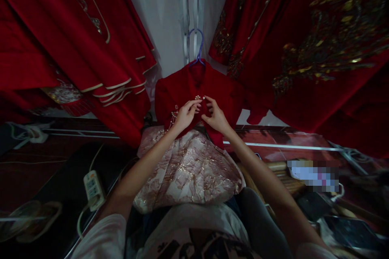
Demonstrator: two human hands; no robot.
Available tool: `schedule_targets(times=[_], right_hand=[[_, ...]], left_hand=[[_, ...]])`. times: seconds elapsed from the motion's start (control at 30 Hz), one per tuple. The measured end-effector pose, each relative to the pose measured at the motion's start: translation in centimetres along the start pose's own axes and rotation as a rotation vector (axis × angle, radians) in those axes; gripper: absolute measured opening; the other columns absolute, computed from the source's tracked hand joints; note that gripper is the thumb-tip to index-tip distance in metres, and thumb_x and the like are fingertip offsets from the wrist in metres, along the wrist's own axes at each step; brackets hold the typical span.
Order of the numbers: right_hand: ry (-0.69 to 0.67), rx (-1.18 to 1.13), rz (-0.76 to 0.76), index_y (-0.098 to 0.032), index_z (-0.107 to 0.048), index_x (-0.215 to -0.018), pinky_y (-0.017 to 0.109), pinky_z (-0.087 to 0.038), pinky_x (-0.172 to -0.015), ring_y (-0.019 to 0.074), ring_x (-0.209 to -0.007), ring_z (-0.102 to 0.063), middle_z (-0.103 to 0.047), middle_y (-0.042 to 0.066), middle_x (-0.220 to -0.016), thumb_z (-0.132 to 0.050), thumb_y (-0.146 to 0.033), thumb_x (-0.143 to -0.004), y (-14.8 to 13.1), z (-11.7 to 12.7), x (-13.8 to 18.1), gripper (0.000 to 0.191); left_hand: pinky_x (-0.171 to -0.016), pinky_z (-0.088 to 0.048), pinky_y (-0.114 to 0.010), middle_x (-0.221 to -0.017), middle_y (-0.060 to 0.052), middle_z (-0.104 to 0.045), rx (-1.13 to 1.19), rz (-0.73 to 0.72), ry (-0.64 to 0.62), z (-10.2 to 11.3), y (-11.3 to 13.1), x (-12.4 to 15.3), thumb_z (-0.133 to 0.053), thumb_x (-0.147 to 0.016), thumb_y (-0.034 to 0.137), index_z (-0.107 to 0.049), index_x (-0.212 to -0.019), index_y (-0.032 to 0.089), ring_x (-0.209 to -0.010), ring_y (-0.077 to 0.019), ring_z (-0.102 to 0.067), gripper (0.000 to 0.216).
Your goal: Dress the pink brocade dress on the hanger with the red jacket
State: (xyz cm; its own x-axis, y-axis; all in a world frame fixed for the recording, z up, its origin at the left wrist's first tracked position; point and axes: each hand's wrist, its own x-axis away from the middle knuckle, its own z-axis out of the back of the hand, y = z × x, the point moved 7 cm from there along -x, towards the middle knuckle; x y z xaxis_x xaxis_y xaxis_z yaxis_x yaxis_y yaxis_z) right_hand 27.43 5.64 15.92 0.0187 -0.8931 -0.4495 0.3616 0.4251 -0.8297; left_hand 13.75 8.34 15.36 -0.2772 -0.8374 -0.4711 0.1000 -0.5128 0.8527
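A small red jacket [212, 77] hangs in front of me from a purple hanger [200, 46]. At its front opening sits a pale, beaded flower ornament [197, 97]. My left hand [187, 115] is closed at the jacket's front edge, its fingertips just under the ornament; what lies between them is small and partly hidden. Close by on the right, my right hand [216, 116] has its index finger and thumb apart, the fingertip near a small pearl-like bead [204, 98]. Another beaded ornament with dangling strands [174, 116] is on the jacket beside my left hand.
Pink-gold brocade fabric [188, 166] covers my lap. Red embroidered garments [100, 40] hang on the left, others with gold sequins [334, 44] on the right. A power strip [94, 190] lies at the left. A phone-like dark device [352, 230] lies lower right.
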Motion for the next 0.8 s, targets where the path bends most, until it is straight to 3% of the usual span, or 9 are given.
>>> schedule_targets(times=[0.1, 0.17, 0.27, 0.33, 0.47, 0.57, 0.63, 0.73, 0.8], right_hand=[[0.087, -0.111, -0.143, -0.019, -0.048, -0.117, 0.027, -0.048, -0.063, 0.0106, -0.063, -0.055, -0.059, -0.002, -0.079, -0.062, -0.025, -0.067, 1.7, 1.1, 0.3, 0.053], [0.056, -0.230, -0.224, -0.020, -0.049, -0.112, 0.026, -0.049, -0.064, 0.0101, -0.063, -0.056, -0.059, -0.004, -0.075, -0.063, -0.027, -0.066, 2.0, 1.3, 0.3, 0.048], [-0.072, -0.360, -0.311, -0.022, -0.052, -0.112, 0.028, -0.053, -0.069, 0.0115, -0.070, -0.061, -0.066, 0.000, -0.082, -0.063, -0.026, -0.067, 1.3, 1.1, 0.6, 0.046], [-0.144, -0.396, -0.306, -0.021, -0.055, -0.111, 0.033, -0.055, -0.077, 0.0148, -0.082, -0.065, -0.069, 0.004, -0.095, -0.064, -0.024, -0.067, 0.2, 1.2, 1.0, 0.045], [-0.163, -0.343, -0.217, -0.020, -0.063, -0.103, 0.040, -0.051, -0.095, 0.0179, -0.101, -0.064, -0.066, 0.008, -0.114, -0.064, -0.020, -0.070, -1.5, 1.6, 1.7, 0.033], [-0.171, -0.269, -0.197, -0.020, -0.063, -0.100, 0.038, -0.056, -0.084, 0.0167, -0.091, -0.066, -0.066, 0.008, -0.112, -0.062, -0.020, -0.073, -2.1, 1.1, 2.3, 0.027], [-0.244, -0.293, -0.215, -0.020, -0.063, -0.101, 0.034, -0.058, -0.072, 0.0156, -0.084, -0.065, -0.066, 0.007, -0.105, -0.060, -0.022, -0.075, -2.4, -0.4, 2.7, 0.027], [-0.381, -0.404, -0.230, -0.022, -0.059, -0.109, 0.033, -0.059, -0.069, 0.0156, -0.087, -0.065, -0.064, 0.007, -0.104, -0.057, -0.027, -0.080, -2.8, -3.7, 3.5, 0.029], [-0.372, -0.412, -0.207, -0.022, -0.056, -0.113, 0.034, -0.058, -0.073, 0.0165, -0.092, -0.064, -0.062, 0.008, -0.106, -0.058, -0.032, -0.081, -2.8, -5.5, 3.5, 0.033]], left_hand=[[-0.106, -0.042, -0.040, -0.123, -0.009, -0.063, -0.079, 0.068, 0.083, -0.5, -1.6, 1.6, -0.048, -0.091, 0.041, -0.062, -0.117, 0.021, -0.119, -0.0193, -0.057, 0.036], [-0.109, -0.038, -0.042, -0.124, -0.009, -0.064, -0.040, 0.151, 0.063, -1.5, -2.3, 2.7, -0.048, -0.089, 0.047, -0.065, -0.113, 0.021, -0.125, -0.0209, -0.053, 0.039], [-0.092, -0.051, -0.036, -0.104, -0.007, -0.071, 0.139, 0.268, -0.040, -3.2, -2.8, 4.5, -0.040, -0.090, 0.056, -0.069, -0.102, 0.019, -0.104, -0.0200, -0.064, 0.048], [-0.077, -0.054, -0.030, -0.087, -0.005, -0.072, 0.161, 0.293, -0.025, -3.3, -2.8, 5.7, -0.044, -0.088, 0.059, -0.069, -0.090, 0.017, -0.083, -0.0178, -0.067, 0.049], [-0.067, -0.051, -0.025, -0.078, -0.002, -0.070, 0.052, 0.298, 0.260, -0.1, -3.3, 7.6, -0.057, -0.081, 0.054, -0.069, -0.083, 0.016, -0.070, -0.0143, -0.063, 0.040], [-0.069, -0.051, -0.024, -0.082, -0.002, -0.071, 0.038, 0.303, 0.557, 3.5, -3.4, 8.3, -0.066, -0.076, 0.049, -0.069, -0.089, 0.018, -0.072, -0.0135, -0.064, 0.034], [-0.071, -0.052, -0.023, -0.084, -0.002, -0.071, 0.054, 0.275, 0.701, 5.5, -3.1, 8.4, -0.069, -0.074, 0.047, -0.068, -0.089, 0.018, -0.076, -0.0131, -0.065, 0.033], [-0.070, -0.052, -0.022, -0.090, -0.004, -0.070, 0.124, 0.241, 0.738, 6.7, -2.6, 8.0, -0.062, -0.078, 0.050, -0.066, -0.089, 0.018, -0.079, -0.0122, -0.065, 0.034], [-0.064, -0.053, -0.021, -0.092, -0.004, -0.070, 0.192, 0.257, 0.695, 6.5, -2.6, 8.0, -0.056, -0.082, 0.052, -0.065, -0.092, 0.018, -0.075, -0.0114, -0.064, 0.037]])
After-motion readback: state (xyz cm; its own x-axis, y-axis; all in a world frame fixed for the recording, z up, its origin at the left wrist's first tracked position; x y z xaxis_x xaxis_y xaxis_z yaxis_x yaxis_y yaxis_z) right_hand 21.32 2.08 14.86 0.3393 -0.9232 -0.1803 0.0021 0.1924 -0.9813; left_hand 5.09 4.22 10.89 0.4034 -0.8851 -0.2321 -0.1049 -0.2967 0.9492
